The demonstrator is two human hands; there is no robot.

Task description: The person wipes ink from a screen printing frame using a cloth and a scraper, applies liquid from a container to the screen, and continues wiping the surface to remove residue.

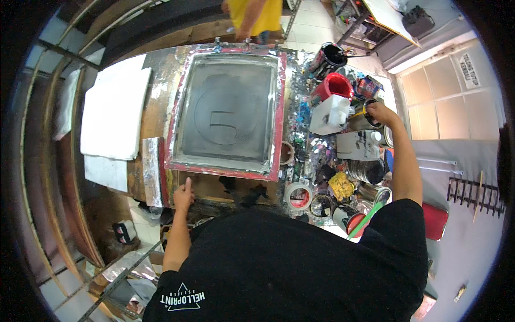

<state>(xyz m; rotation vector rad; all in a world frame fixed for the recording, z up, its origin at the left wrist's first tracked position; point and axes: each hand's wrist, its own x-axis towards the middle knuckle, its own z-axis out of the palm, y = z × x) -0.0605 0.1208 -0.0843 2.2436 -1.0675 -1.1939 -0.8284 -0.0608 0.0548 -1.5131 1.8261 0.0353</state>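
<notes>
On the paint-splashed counter [161,107], the biggest thing is the printing screen [228,107], a flat grey mesh in a red frame, lying in the middle just beyond the person's chest. It looks stiff at the frame but tender in the mesh, likely light for its size; the red rails are the safe place to take hold, never the grey middle. The left hand [183,196] rests at the counter's near edge, just below the frame's lower left corner, fingers loosely curled with the forefinger up, its grip holding nothing.

To the left lies a stack of white cloth [115,110], soft and limp.

To the right stands a crowd of paint pots. The right hand [382,114] reaches over them and its grip closes on the rim of a round tin [365,119]; what is inside I cannot tell. It probably handles heavy and slick with paint, best taken around the wall. Beside it sit a white tub [331,114], a red pot [335,86] and a black bucket [328,58], dark inside. Nearer lies a tape roll [299,196].
</notes>
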